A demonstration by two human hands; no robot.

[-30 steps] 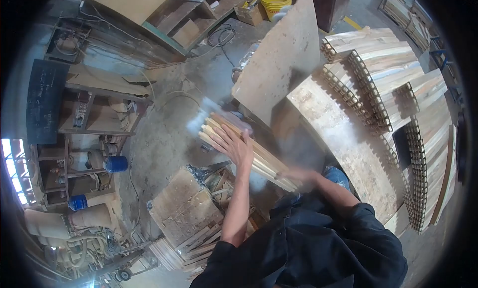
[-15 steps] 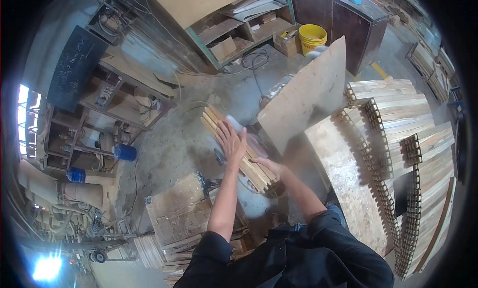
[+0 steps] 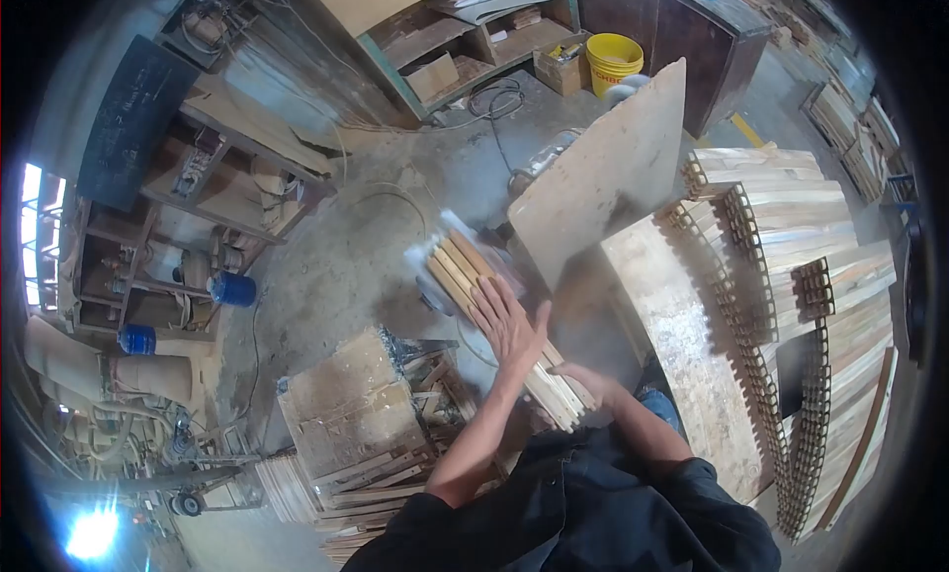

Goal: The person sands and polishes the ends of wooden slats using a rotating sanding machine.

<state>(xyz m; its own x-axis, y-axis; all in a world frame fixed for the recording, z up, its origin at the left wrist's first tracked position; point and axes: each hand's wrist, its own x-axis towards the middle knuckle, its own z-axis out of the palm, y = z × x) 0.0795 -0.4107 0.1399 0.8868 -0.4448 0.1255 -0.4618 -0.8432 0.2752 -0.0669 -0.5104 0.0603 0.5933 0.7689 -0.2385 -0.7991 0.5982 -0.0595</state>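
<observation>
A bundle of narrow wooden strips [image 3: 461, 273], laid side by side, slants across the middle of the head view with its near end close to my body. My left hand [image 3: 510, 325] lies flat across the top of the strips, fingers stretched out along them and the thumb apart. At the near end my right hand [image 3: 587, 382] grips the bundle from the side, thumb on top and the other fingers mostly hidden. Under the far end shows part of a pale, blurred machine-like thing [image 3: 423, 260], largely covered by the strips.
A thin board [image 3: 608, 181] stands tilted ahead. To the right, stacked wooden strips with notched ends [image 3: 791, 211] lie near a worn board [image 3: 682, 345]. At the left front is a stained box-like surface [image 3: 346, 404] with loose strips. A yellow bucket [image 3: 615, 63] stands farther back.
Both hands have drawn the strips toward my body and a little to the right. More of their far end now shows beyond my left fingers. The view has shifted slightly.
</observation>
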